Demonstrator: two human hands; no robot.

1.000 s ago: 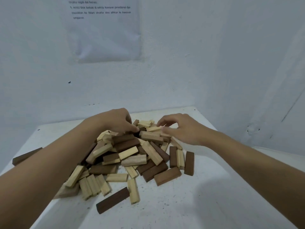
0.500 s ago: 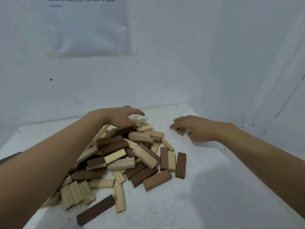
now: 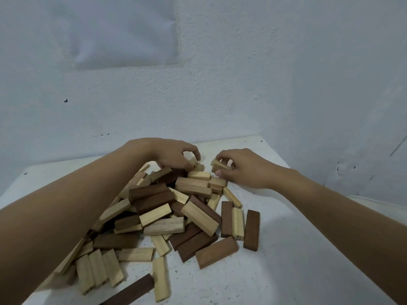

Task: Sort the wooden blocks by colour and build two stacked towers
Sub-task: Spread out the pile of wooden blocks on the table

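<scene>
Right grip (image 3: 244, 170) swung back from 2 o'clock to the far end of the pile (image 3: 176, 214); left grip (image 3: 171, 155) curled down. Right one pinches a pale block (image 3: 220, 166) at 1 o'clock of the heap, left one is closed round a second pale block (image 3: 196, 165) at 12. I reckon I'm pulling lights first to split colours. Mixed blocks heaped mid-worktop (image 3: 275, 271), no tower started

White speckled table (image 3: 275, 271), textured corner walls (image 3: 220, 95); taped sheet (image 3: 123, 29)
</scene>
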